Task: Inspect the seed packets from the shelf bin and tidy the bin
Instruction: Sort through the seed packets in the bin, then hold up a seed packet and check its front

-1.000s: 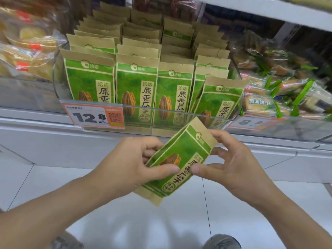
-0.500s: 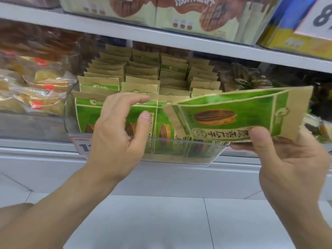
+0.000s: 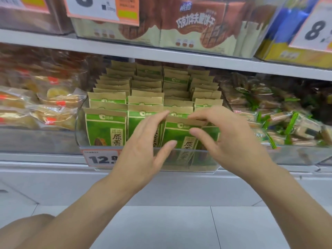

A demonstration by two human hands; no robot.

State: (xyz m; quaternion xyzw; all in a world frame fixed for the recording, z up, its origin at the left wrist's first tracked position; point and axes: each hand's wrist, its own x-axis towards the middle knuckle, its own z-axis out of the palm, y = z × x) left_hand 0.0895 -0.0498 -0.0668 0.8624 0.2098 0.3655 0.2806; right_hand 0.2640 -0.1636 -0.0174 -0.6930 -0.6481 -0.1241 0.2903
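The seed packet (image 3: 181, 139) has gone from the right hand (image 3: 228, 141) into the bin (image 3: 203, 160).

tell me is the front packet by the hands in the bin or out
In the bin: the packet stands upright behind the bin front wall, with the right hand at its top edge.

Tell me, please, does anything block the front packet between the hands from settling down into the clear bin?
Nothing visible does. The front packet stands upright in the clear bin, among other packets. The left hand and right hand flank its top edge; whether they touch it is unclear.
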